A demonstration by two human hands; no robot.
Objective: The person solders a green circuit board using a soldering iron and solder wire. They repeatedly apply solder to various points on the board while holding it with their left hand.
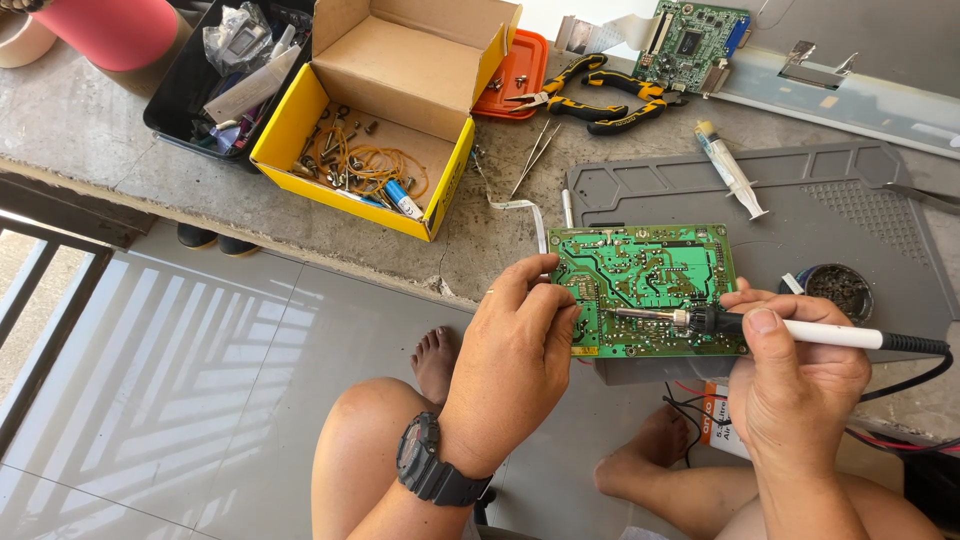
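Left hand (515, 335) pinches green board (645, 290) edge on grey mat (800, 200); right hand (800, 375) grips soldering iron (760, 327), tip on board. Yellow open box (385, 120) far left, orange tray (520, 65) behind it.

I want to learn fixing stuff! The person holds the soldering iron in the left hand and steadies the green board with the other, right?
Not quite. The head view shows the soldering iron in the right hand; the left hand steadies the green board.
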